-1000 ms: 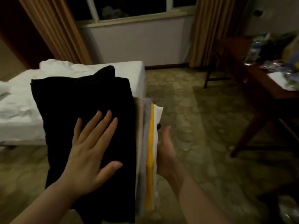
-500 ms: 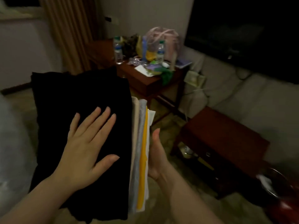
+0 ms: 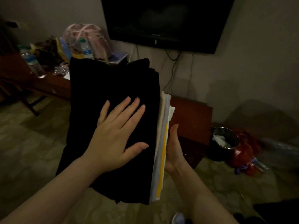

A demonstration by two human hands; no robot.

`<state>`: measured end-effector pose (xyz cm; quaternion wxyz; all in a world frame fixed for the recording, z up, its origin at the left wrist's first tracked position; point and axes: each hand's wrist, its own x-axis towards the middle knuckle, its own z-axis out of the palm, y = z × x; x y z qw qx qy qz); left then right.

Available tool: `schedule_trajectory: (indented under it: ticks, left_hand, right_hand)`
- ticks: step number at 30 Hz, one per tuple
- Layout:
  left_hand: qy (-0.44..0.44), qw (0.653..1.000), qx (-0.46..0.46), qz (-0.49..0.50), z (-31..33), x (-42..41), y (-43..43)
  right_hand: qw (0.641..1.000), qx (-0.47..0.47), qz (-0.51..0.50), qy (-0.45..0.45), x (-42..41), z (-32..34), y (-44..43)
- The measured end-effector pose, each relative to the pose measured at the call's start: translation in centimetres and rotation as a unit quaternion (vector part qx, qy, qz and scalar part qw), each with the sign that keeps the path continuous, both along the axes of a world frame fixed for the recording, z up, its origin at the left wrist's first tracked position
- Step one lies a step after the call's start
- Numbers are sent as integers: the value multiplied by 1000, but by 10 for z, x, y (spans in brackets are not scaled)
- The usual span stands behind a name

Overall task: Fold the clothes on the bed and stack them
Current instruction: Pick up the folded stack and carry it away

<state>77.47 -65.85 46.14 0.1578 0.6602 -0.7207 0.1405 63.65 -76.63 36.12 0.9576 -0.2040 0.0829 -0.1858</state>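
Observation:
A stack of folded clothes (image 3: 90,97) is carried in front of me, a black garment on top. Beige, grey, yellow and white layers (image 3: 163,143) show along its right edge. My left hand (image 3: 116,136) presses flat on the black top, fingers straight and spread. My right hand (image 3: 174,149) supports the stack from below at its right edge; its fingers are hidden under the clothes. The bed is out of view.
A dark TV (image 3: 165,21) hangs on the wall ahead. A low wooden cabinet (image 3: 192,117) stands behind the stack. A cluttered wooden table (image 3: 51,84) with water bottles and a pink bag is at the left. A bin (image 3: 224,139) and red bag sit on the floor at right.
My view has swung right, from the bed and window to the TV wall. The stack stays between my hands with the same hold.

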Motion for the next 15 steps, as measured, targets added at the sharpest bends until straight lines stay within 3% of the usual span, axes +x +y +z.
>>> schedule_trajectory:
  ticks: [15]
  left_hand:
    - [-37,988,-24,-151,-9,-166,-276]
  right_hand:
    - [983,42,-178,-4,-186,-16,-222]
